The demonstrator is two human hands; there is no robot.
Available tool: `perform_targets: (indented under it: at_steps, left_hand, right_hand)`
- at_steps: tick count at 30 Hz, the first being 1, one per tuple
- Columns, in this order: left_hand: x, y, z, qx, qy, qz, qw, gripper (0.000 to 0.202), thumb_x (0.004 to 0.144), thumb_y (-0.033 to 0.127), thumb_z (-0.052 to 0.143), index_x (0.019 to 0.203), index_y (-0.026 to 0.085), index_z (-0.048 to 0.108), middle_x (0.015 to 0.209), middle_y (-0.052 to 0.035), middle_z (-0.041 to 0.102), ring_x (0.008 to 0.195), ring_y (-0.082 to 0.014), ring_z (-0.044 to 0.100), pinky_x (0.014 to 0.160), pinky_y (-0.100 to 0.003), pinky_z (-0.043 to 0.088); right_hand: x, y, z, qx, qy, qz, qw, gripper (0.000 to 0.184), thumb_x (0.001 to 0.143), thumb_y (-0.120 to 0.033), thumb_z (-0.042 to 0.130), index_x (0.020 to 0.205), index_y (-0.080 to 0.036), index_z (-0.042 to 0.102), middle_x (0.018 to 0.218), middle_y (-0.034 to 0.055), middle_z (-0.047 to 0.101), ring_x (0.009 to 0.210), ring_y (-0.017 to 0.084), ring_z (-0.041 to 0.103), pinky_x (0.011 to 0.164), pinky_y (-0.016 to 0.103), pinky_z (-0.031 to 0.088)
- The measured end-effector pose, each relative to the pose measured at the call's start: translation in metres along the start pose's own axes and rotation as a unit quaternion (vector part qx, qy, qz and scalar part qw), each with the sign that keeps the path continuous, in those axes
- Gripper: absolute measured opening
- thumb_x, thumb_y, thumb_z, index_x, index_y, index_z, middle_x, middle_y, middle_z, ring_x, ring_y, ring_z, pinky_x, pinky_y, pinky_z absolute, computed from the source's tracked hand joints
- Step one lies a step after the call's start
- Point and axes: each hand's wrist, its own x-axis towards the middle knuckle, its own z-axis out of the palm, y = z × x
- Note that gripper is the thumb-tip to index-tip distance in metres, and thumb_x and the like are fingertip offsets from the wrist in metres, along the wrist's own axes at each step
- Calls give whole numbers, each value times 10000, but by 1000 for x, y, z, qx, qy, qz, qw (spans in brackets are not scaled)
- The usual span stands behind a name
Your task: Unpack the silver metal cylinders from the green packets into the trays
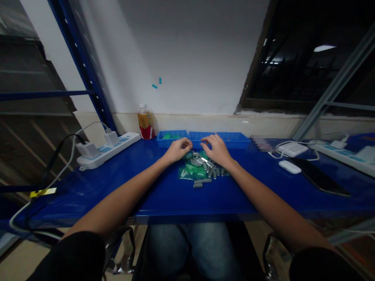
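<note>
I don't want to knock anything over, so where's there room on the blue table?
Bare table shows between the left power strip and the left forearm, and between the right forearm and the white case. The middle is crowded with metal pieces and green packets. More room shows toward the near edge.

Bottle [146, 124] upright near wall [190, 70]; power strip [120, 143] at left; dark phone [319, 177] beside white case [290, 167].

There are two hands [178, 150], three trays [237, 144], one bottle [145, 123], two power strips [123, 141], one phone [320, 177] and two wall stickers [160, 80]; the metal pieces [204, 159], over ten, overlap too much to count.
</note>
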Motion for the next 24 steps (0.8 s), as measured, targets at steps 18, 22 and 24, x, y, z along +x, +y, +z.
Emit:
perform_targets:
  at_steps: [18, 22, 24]
  left_hand:
    - [2, 14, 2, -184, -12, -26, 983, 287, 831, 396, 579, 906, 120, 554, 724, -36, 626, 630, -100, 584, 605, -220, 439]
    - [2, 12, 1, -13, 3, 31, 999, 334, 947, 334, 333, 1038, 103, 557, 812, -89, 654, 727, -158, 617, 672, -280, 474]
    - [1, 9, 1, 35, -8, 51, 998, 265, 911, 256, 407, 1046, 121, 591, 892, -97, 659, 832, -191, 611, 771, -322, 465]
  right_hand:
    - [4, -30, -5, 113, 12, -72, 991, 127, 864, -168, 477, 921, -190, 588, 860, 68, 604, 854, 219, 535, 794, 337, 415]
    - [3, -29, -4, 92, 34, -36, 995, 119, 890, -247, 486, 864, -194, 589, 819, 56, 602, 837, 211, 533, 768, 321, 402]
    - [3, -26, -2, 81, 41, -20, 996, 145, 898, -267, 481, 829, -193, 586, 799, 52, 602, 815, 207, 534, 747, 314, 398]
